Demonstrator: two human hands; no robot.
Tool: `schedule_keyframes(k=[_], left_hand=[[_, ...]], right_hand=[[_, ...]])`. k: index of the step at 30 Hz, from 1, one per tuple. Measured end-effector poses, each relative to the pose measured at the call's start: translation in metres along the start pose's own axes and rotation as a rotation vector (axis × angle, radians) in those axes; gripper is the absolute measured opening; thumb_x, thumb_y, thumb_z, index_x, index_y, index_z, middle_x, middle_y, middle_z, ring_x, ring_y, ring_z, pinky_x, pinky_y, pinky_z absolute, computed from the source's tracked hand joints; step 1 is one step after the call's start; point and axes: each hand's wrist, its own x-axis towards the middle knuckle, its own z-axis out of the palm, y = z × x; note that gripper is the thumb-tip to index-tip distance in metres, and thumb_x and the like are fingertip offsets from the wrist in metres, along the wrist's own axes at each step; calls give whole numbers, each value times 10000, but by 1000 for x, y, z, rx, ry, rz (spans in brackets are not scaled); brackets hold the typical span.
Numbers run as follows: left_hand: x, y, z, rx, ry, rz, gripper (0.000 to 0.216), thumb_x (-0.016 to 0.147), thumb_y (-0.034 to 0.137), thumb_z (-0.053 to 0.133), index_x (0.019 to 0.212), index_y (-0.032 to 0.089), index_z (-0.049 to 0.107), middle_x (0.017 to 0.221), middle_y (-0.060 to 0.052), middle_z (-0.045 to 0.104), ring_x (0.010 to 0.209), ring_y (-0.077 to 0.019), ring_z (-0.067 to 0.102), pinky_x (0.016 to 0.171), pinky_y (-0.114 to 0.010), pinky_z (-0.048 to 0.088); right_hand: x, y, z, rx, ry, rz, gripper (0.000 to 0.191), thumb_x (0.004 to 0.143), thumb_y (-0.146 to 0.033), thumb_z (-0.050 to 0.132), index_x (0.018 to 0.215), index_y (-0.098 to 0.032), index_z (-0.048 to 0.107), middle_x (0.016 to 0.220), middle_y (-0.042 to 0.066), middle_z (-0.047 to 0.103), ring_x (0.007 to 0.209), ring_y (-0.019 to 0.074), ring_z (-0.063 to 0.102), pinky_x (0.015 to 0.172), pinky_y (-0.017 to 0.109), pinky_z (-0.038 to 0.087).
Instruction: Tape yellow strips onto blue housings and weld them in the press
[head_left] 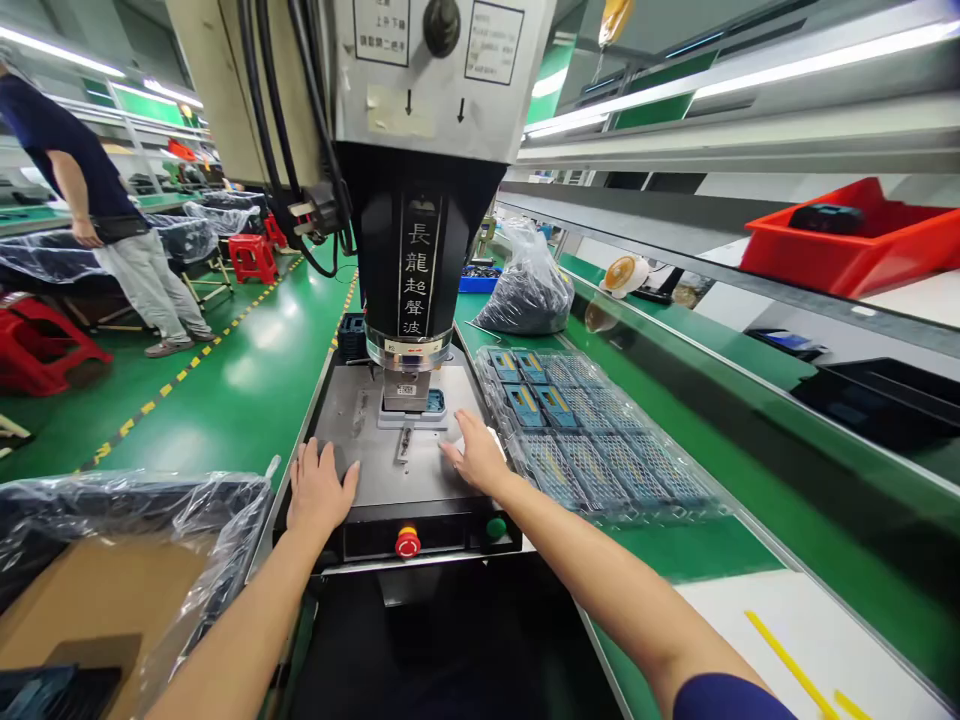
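My left hand [321, 487] rests at the left side of the machine's metal base plate [375, 480], its fingers spread and nothing in them. Over the plate's right side is my right hand [480, 456], fingers apart, just right of the fixture [388, 420]. A blue plastic part [435, 402] sits in that fixture. The metal horn [406, 390] of the ultrasonic press [420, 240] stands down at the part and hides much of it. Something white shows beside my right hand; I cannot make out what it is.
A red emergency button [407, 542] and a green button [496, 528] are on the base's front. At right lies a clear tray [600, 510] with several blue parts. A plastic-lined box [135, 570] stands at left, a bag [529, 290] behind. A person [97, 180] stands far left.
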Motion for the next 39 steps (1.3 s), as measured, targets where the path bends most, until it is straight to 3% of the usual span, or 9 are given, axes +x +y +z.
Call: schedule_keyframes(k=[4, 11, 27, 33, 39], left_hand=[[-2, 0, 1, -2, 10, -9, 621, 869, 494, 405, 1300, 53, 475, 1436, -244, 343, 1383, -370, 249, 1118, -523, 260], [-2, 2, -1, 16, 22, -12, 597, 874, 488, 409, 1273, 55, 504, 1415, -240, 379, 1376, -362, 271, 1124, -496, 273], [-2, 6, -7, 42, 15, 6, 572, 884, 472, 403, 1248, 46, 518, 1402, -251, 381, 1357, -380, 297, 1111, -512, 298], [-2, 5, -5, 47, 19, 19, 562, 882, 475, 412, 1240, 57, 527, 1405, -251, 379, 1364, -380, 283, 1112, -520, 290], [-5, 4, -5, -135, 52, -6, 542, 861, 463, 457, 1226, 71, 537, 1419, -247, 368, 1382, -381, 246, 1124, -545, 249]], right_hand=[[40, -3, 18, 2, -99, 72, 523, 836, -334, 627, 1289, -108, 496, 1356, 165, 485, 1273, 272, 428, 1094, 399, 330], [79, -12, 44, 7, -109, 97, 403, 812, -341, 670, 1146, -133, 581, 1241, 143, 559, 1186, 258, 488, 1027, 371, 365], [94, -15, 48, -46, -116, 138, 382, 815, -414, 671, 1103, -171, 603, 1167, 97, 592, 1111, 233, 514, 923, 322, 405], [88, -19, 55, -100, -135, 118, 261, 886, -399, 600, 1005, -172, 650, 1124, 100, 617, 1066, 227, 538, 854, 299, 422], [83, -31, 52, -113, -121, 50, 249, 958, -321, 481, 908, -161, 664, 1089, 114, 636, 1080, 248, 527, 976, 377, 349]])
